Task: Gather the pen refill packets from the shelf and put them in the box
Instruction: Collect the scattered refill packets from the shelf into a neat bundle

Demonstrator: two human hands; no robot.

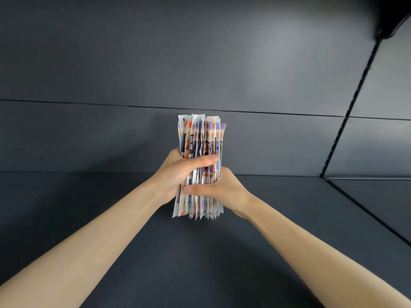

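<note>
Setting: dark grey shelf bay; flat shelf board (200,252) below, back panel (200,63) beyond, with a horizontal seam running across it.
Right side: a dark vertical divider line (351,103) slants down to the board's far right corner; a second bay shows past it.
Top right corner: a black, blurred shape (391,16); cannot tell what it is.
Pen refill packets (201,138): one thick bundle of long, narrow packets, standing roughly upright at mid-frame, edges facing the camera. White wrappers with orange, blue and purple print; some dark lettering, too small to read.
Bundle ends: top ends fan slightly and are uneven; bottom ends are ragged, at or just above the board. Contact with the board cannot be told.
Left hand (175,172): clamped on the bundle from the left, thumb laid across the near face, pointing right, upper of the two grips.
Right hand (224,190): clamped on the bundle from the right, lower down, thumb across the near face pointing left.
Hands together: close, one above the other, squeezing the same bundle between them.
Arms: both bare forearms reach in from the near corners.
</note>
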